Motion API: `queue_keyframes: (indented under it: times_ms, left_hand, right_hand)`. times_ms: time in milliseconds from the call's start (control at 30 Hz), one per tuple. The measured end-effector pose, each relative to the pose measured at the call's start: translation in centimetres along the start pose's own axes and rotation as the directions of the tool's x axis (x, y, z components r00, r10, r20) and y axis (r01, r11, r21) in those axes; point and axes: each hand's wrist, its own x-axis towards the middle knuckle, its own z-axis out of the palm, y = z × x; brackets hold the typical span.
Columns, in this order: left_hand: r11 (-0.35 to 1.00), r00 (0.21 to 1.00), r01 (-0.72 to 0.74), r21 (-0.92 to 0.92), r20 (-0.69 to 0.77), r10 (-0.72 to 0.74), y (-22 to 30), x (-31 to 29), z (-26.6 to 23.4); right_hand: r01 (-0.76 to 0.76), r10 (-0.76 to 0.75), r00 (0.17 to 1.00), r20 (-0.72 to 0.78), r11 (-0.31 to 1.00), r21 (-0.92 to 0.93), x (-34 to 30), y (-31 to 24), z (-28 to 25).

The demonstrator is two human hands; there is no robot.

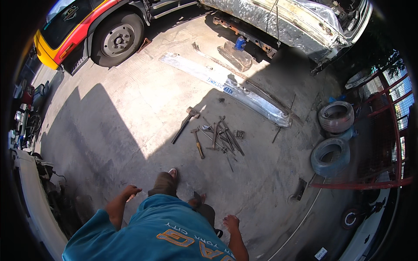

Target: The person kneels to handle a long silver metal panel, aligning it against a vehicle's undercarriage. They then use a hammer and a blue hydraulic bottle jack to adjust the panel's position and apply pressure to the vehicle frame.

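Observation:
My left hand (131, 191) hangs out to my left, its thumb and loosely curled fingers apart with no held object visible. My right hand (231, 223) is low on my right, loosely bent, with nothing visible in it. Neither hand touches a tool. On the concrete ahead of my feet lie a sledgehammer (181, 128) with a dark handle, a hammer (198, 143) with a yellowish grip and a pile of metal tools (220, 135). Beside the pile sits a small dark metal block (239, 134).
A long silvery metal panel (196, 75) and a narrow rusty strip (244, 77) lie farther ahead. A blue jack (240, 43) stands near a raised vehicle body (278, 19). Two tires (331, 157) rest at right by a red mesh frame (387, 91). A truck wheel (118, 40) is far left.

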Motion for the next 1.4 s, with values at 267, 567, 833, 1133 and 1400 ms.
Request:
queue_keyframes:
  times_ms: [267,567,833,1133,1400]
  left_hand:
    - [0.867,0.95,0.273,-0.417,-0.027,-0.312,-5.4,1.4,-2.3]
    - [0.922,0.997,0.06,-0.383,-0.012,-0.07,9.7,19.5,-25.2]
    - [0.914,0.844,-0.406,0.017,-0.377,0.382,37.2,30.2,-46.6]
    - [0.806,0.662,-0.526,0.271,0.726,0.187,64.0,30.1,-48.0]
    - [0.489,0.683,-0.73,0.477,0.54,0.493,84.5,32.6,-48.4]
  right_hand:
    - [0.137,-0.143,0.99,-0.005,0.956,-0.261,3.9,-16.1,14.7]
    - [0.018,0.01,0.991,0.13,0.975,-0.22,8.0,-19.5,38.3]
    - [-0.015,0.047,0.996,0.082,0.934,-0.357,7.9,-33.1,61.2]
    - [0.541,-0.26,0.838,0.481,0.515,-0.665,12.8,-58.7,81.5]
    - [0.921,-0.107,0.389,0.915,0.078,-0.382,18.3,-71.4,88.4]
